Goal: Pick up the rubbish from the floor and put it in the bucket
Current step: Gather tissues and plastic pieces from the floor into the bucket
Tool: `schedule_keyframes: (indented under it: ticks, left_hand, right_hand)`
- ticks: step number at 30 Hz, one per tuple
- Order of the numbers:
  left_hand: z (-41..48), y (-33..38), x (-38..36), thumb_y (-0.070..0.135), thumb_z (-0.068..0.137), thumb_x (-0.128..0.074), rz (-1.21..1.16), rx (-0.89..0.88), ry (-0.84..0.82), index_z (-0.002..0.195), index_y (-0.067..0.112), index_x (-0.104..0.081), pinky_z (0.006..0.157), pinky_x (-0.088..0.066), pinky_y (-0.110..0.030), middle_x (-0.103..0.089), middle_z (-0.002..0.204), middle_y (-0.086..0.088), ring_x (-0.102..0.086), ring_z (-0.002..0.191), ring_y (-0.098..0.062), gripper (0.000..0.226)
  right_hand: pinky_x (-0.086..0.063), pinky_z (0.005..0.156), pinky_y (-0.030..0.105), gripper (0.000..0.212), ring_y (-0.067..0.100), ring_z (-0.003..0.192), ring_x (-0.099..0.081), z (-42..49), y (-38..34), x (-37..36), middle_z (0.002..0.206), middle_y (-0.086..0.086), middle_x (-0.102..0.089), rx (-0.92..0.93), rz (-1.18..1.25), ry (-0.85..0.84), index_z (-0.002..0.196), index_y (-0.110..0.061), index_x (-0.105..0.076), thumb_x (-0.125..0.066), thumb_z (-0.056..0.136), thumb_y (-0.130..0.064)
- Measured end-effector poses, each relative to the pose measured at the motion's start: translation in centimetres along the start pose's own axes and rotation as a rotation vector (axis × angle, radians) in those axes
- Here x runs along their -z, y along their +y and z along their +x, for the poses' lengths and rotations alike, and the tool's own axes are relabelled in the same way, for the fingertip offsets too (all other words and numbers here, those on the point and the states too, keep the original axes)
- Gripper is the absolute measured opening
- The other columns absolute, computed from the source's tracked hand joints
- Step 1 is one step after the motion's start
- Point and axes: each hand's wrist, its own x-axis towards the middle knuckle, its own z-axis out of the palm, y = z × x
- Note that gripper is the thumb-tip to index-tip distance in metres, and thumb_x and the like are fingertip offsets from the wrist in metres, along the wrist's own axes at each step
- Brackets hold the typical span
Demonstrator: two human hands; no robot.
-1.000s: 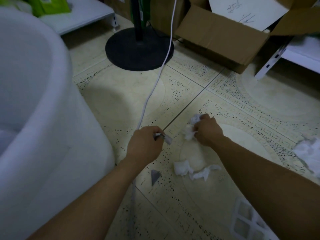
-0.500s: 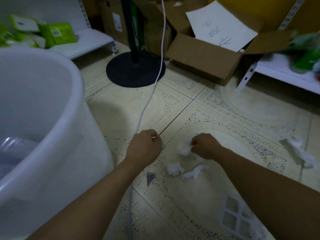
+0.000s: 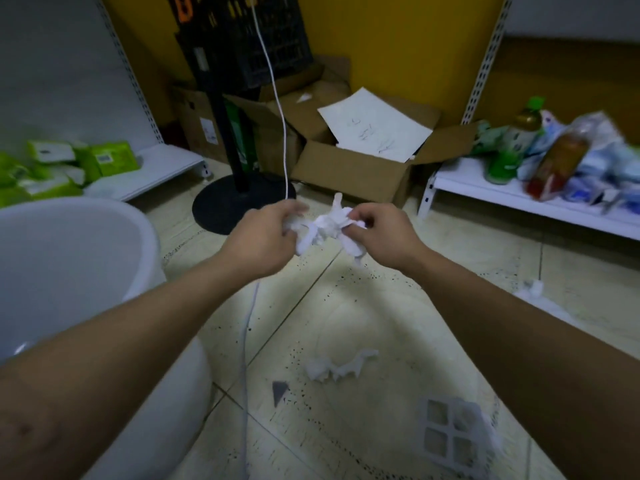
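Observation:
Both hands are raised above the floor, close together. My left hand (image 3: pixel 263 233) and my right hand (image 3: pixel 382 237) both grip a bunch of crumpled white tissue (image 3: pixel 327 226) stretched between them. The big white bucket (image 3: pixel 138 233) stands at the left, its rim just left of my left forearm. On the tiles below lie another torn white tissue (image 3: pixel 337 367), a small grey triangular scrap (image 3: pixel 278 391) and a white grid-shaped plastic piece (image 3: pixel 450 436). More white tissue (image 3: pixel 533 292) lies further right.
A white cable (image 3: pixel 277 133) hangs down past a black fan stand (image 3: pixel 228 202) and runs along the floor. An open cardboard box (image 3: pixel 349 168) with a paper sheet sits behind. Low white shelves with green packs (image 3: pixel 104 161) and bottles (image 3: pixel 561 157) flank the floor.
Both hands have risen from the floor with tissue in them and come together. The view has tilted up, showing the shelves and wall.

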Motion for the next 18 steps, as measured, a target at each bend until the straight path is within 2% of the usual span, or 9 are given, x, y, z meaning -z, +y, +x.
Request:
schedule_keyframes:
  ticks: [1, 2, 4, 6, 8, 11, 12, 15, 18]
  left_hand:
    - [0.0, 0.0, 1.2, 0.018, 0.091, -0.053, 0.048, -0.023, 0.022, 0.126, 0.027, -0.048, 0.066, -0.055, -0.032, -0.06, 0.105, 0.004, -0.064, 0.077, -0.014, 0.037]
    - [-0.1, -0.1, 2.4, 0.021, 0.09, -0.054, 0.109, -0.03, 0.046, 0.119, 0.023, -0.047, 0.059, -0.051, -0.031, -0.06, 0.095, 0.004, -0.061, 0.072, -0.012, 0.03]
    - [-0.4, -0.5, 4.7, 0.025, 0.088, -0.056, 0.262, -0.002, 0.049, 0.096, 0.019, -0.049, 0.049, -0.038, -0.027, -0.055, 0.076, 0.005, -0.053, 0.064, -0.009, 0.013]
    - [-0.9, -1.0, 7.0, 0.029, 0.087, -0.057, 0.37, 0.048, -0.002, 0.082, 0.021, -0.051, 0.048, -0.035, -0.027, -0.054, 0.07, 0.004, -0.052, 0.063, -0.011, 0.011]
    - [-1.6, -1.7, 9.7, 0.031, 0.084, -0.059, 0.428, 0.076, -0.009, 0.07, 0.026, -0.05, 0.048, -0.033, -0.027, -0.054, 0.066, 0.004, -0.052, 0.061, -0.012, 0.018]
    - [-3.3, -4.2, 14.1, 0.03, 0.078, -0.064, 0.53, 0.166, 0.029, 0.073, 0.022, -0.06, 0.057, -0.043, -0.029, -0.059, 0.071, -0.002, -0.057, 0.071, -0.023, 0.01]
    - [-4.0, -5.3, 15.3, 0.03, 0.076, -0.065, 0.558, 0.214, 0.036, 0.076, 0.02, -0.064, 0.06, -0.045, -0.03, -0.06, 0.074, -0.004, -0.058, 0.074, -0.025, 0.01]
    - [-6.7, -8.7, 17.9, 0.028, 0.073, -0.066, 0.654, 0.35, -0.011, 0.073, 0.018, -0.064, 0.063, -0.045, -0.029, -0.066, 0.081, -0.011, -0.06, 0.079, -0.03, 0.011]
    - [-9.2, -11.6, 18.4, 0.031, 0.075, -0.063, 0.794, 0.426, -0.122, 0.085, 0.018, -0.067, 0.068, -0.045, -0.029, -0.07, 0.097, -0.012, -0.063, 0.092, -0.03, 0.017]
  right_hand:
    - [-0.038, 0.047, 0.012, 0.008, -0.001, 0.055, -0.056, 0.0, -1.0, 0.1, 0.073, -0.012, -0.064, 0.001, 0.051, 0.025, 0.085, -0.025, -0.067, -0.063, 0.088, -0.032]
    - [-0.04, 0.048, 0.014, 0.004, -0.001, 0.056, -0.053, -0.1, -2.0, 0.1, 0.072, -0.013, -0.06, -0.008, 0.124, 0.033, 0.087, -0.026, -0.063, -0.065, 0.087, -0.03]
    - [-0.042, 0.052, 0.019, 0.011, 0.005, 0.058, -0.05, -0.1, -4.2, -0.5, 0.07, -0.011, -0.054, -0.029, 0.277, -0.011, 0.088, -0.028, -0.058, -0.068, 0.084, -0.025]
    - [-0.042, 0.057, 0.027, 0.012, 0.011, 0.063, -0.049, -0.1, -6.5, -1.7, 0.07, -0.005, -0.053, -0.032, 0.339, -0.073, 0.09, -0.022, -0.058, -0.069, 0.083, -0.022]
    - [-0.043, 0.058, 0.029, 0.012, 0.013, 0.064, -0.049, 0.1, -8.9, -3.2, 0.07, -0.002, -0.053, -0.028, 0.381, -0.095, 0.089, -0.021, -0.058, -0.068, 0.082, -0.02]
    - [-0.053, 0.064, 0.038, 0.015, 0.018, 0.07, -0.061, 0.3, -12.5, -6.2, 0.081, 0.015, -0.064, -0.038, 0.504, -0.188, 0.094, -0.019, -0.059, -0.068, 0.082, -0.02]
    - [-0.055, 0.063, 0.036, 0.015, 0.018, 0.071, -0.065, 0.2, -13.7, -7.3, 0.083, 0.015, -0.067, -0.027, 0.553, -0.237, 0.094, -0.018, -0.059, -0.069, 0.082, -0.019]
    - [-0.056, 0.066, 0.035, 0.019, 0.02, 0.075, -0.068, -0.5, -16.9, -11.1, 0.088, 0.009, -0.07, 0.033, 0.561, -0.354, 0.098, -0.017, -0.061, -0.07, 0.082, -0.021]
    - [-0.047, 0.063, 0.022, 0.017, 0.005, 0.068, -0.057, -0.7, -19.4, -14.2, 0.078, -0.007, -0.062, 0.167, 0.422, -0.314, 0.094, -0.018, -0.065, -0.069, 0.078, -0.024]
